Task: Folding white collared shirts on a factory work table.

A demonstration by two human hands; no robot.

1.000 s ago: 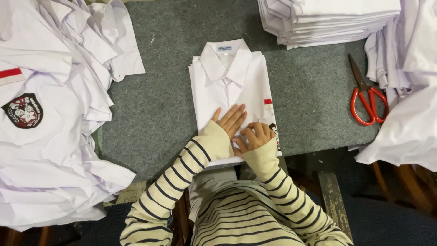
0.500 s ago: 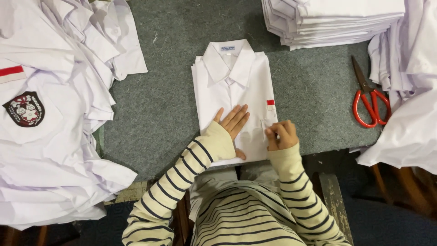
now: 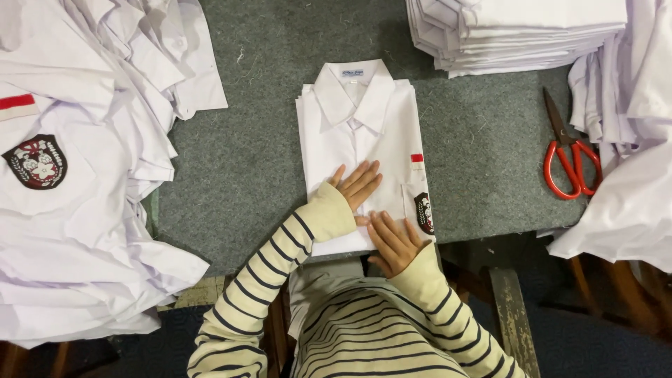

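My left hand (image 3: 358,185) lay flat on the folded shirt (image 3: 364,133), fingers spread and pointing far, pressing the near half of the front. My right hand (image 3: 393,241) lay flat too, palm down on the shirt's near edge, just right of the left, the two hands almost touching at the thumb. Neither hand gripped anything; both were open, resting on cloth.

The shirt sat in the middle of the grey table (image 3: 252,175), collar at the far end, buttoned, sides tucked under. A small red and white tag (image 3: 417,158) showed on its right side, and a dark crest (image 3: 423,212) on the pocket just near of that, right beside my right fingers.

To the left, a loose heap of shirts (image 3: 84,210) spilled over the table edge, one showing a crest badge (image 3: 36,162). Far right, a neat stack (image 3: 518,31) of folded shirts. Red scissors (image 3: 570,157) lay shut on the table at right, well apart from my hands, against more white cloth (image 3: 623,182).
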